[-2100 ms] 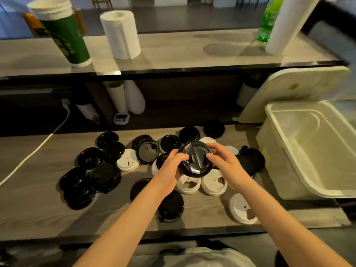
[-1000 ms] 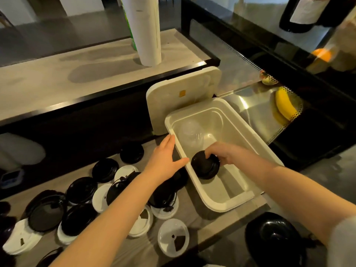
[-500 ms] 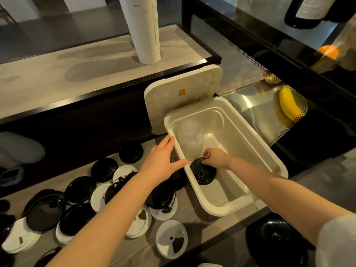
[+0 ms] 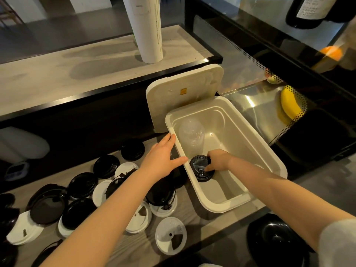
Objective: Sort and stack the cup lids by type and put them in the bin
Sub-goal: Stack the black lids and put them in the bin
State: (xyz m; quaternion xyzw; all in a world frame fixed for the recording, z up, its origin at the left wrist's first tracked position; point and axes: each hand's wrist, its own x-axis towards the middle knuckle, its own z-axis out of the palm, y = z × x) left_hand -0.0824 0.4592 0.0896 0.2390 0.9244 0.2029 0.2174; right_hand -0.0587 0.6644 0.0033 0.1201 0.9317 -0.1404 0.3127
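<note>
A white plastic bin (image 4: 273, 151) stands on the wooden shelf at the right. Inside it, my right hand (image 4: 218, 160) grips a stack of black lids (image 4: 200, 171) that sits low against the bin's left wall. A stack of clear lids (image 4: 191, 134) lies further back in the bin. My left hand (image 4: 160, 160) rests open on the bin's left rim, fingers straight. Several black lids (image 4: 82, 185) and white lids (image 4: 170, 238) lie scattered on the shelf to the left of the bin.
The bin's white cover (image 4: 183, 95) leans upright behind it. A tall paper roll (image 4: 146, 29) stands on the upper counter. A glass display case with a banana (image 4: 290, 106) is at the right. A black bowl (image 4: 277, 239) sits below the shelf's front edge.
The view swung from the lid pile to the bin. My right hand carried the black lid stack into the bin and lowered it to the bottom; my left hand came to the rim.
</note>
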